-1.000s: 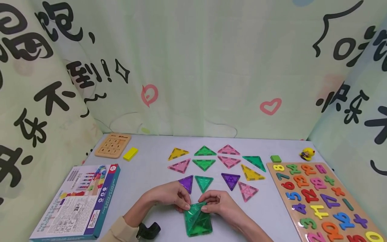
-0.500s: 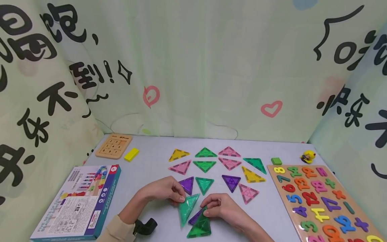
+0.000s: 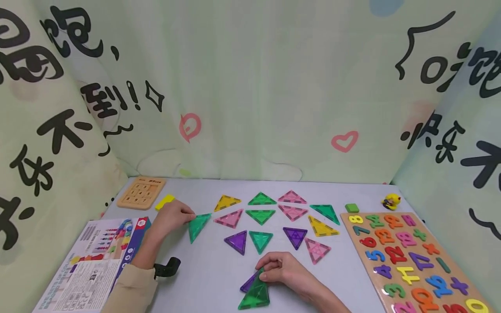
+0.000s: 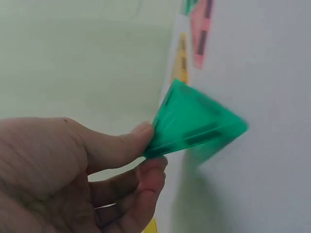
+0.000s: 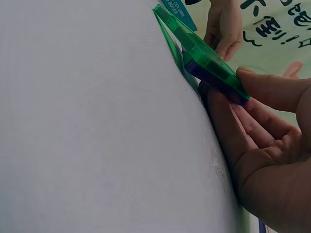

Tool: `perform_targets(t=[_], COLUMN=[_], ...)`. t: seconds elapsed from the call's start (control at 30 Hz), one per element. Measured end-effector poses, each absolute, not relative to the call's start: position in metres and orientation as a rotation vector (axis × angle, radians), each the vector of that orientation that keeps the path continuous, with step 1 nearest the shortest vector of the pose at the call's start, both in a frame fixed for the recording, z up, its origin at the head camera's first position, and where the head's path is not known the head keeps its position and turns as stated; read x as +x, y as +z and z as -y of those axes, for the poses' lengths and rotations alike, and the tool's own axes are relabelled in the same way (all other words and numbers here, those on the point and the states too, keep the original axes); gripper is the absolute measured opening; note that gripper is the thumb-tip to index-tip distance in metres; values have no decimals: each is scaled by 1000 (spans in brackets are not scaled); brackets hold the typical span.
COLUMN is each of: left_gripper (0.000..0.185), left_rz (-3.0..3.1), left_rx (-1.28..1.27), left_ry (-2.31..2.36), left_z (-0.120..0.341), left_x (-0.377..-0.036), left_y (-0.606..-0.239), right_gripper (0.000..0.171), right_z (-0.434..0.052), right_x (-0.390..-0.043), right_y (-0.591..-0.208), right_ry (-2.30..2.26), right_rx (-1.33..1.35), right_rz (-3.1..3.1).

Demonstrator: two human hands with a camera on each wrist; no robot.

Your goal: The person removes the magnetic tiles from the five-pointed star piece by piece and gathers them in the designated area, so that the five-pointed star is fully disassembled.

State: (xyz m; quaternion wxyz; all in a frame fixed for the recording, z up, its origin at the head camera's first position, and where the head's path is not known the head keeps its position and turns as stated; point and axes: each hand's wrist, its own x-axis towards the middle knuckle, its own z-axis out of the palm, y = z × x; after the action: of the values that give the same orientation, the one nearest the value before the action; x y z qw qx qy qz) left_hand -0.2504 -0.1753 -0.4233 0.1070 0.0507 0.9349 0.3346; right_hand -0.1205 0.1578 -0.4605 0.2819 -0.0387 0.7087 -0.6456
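My left hand (image 3: 175, 216) pinches a translucent green triangular magnetic tile (image 3: 198, 227) by one corner, at the left of the laid-out tiles. In the left wrist view, thumb and fingertips grip the green tile (image 4: 194, 121) above the white table. At the front centre, my right hand (image 3: 286, 274) pinches a stack of triangular magnetic tiles, a green one (image 3: 256, 295) on top with a purple one (image 3: 247, 284) showing beneath. The right wrist view shows the stack (image 5: 206, 58) edge-on between thumb and fingers, tilted, with another green edge below.
Several yellow, green, pink and purple triangle tiles (image 3: 260, 216) lie spread mid-table. A box (image 3: 94, 256) stands left, with a wooden number board (image 3: 141, 192) and yellow block (image 3: 164, 201) behind. At right are a number puzzle board (image 3: 424, 261), green block (image 3: 352, 208) and duck figure (image 3: 391, 202).
My left hand has lifted a green tile off the stack and carried it left and away from me. My right hand keeps the rest, and the purple tile now shows under the green one.
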Motion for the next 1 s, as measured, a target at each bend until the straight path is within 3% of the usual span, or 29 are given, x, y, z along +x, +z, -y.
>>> perform_targets(t=[0.53,0.8,1.0], left_gripper=[9,18,9], left_rz=[-2902,-2930,-2521], left_rx=[209,180,427], left_ry=[755,856,1005], left_z=[189,167,132], left_x=[-275,-241,-199], left_y=[-431,-427,-433], right_gripper=[32,31,32], right_z=[-146,-147,-149], right_x=[-119,-120,-119], right_y=[-462,-462,-462], right_ry=[-1723,-1724,-1781], right_rx=[-111,-88,-43], right_rz=[-1882,-1926,-1963])
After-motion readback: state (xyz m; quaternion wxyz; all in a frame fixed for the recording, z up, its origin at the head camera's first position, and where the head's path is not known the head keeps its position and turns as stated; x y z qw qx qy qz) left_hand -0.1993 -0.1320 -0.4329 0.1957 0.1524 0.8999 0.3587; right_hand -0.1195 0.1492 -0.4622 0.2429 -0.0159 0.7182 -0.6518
